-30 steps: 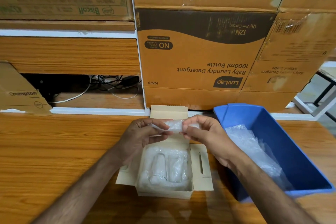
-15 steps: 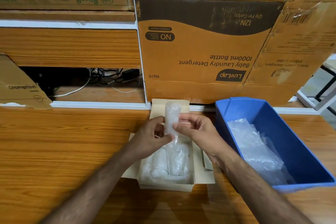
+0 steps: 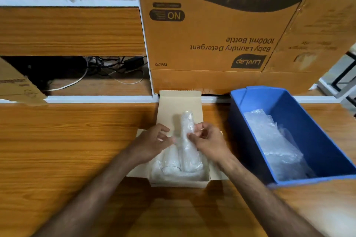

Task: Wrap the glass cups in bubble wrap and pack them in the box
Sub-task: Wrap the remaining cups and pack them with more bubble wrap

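Hands meet over the small open tan cardboard box (image 3: pixel 180 183): right hand (image 3: pixel 209 141) pinches an upright, cloudy bubble-wrapped glass cup (image 3: pixel 187 131), left hand (image 3: pixel 153 141) loosely curled beside it, grip unclear. Wrapped cups (image 3: pixel 173 165) lie inside.

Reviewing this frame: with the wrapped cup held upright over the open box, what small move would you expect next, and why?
Probably lowering the wrapped cup straight down into the small box. Both the left hand and the right hand pinch it upright above the box's far end, which looks free, while two wrapped cups already lie at the near end.
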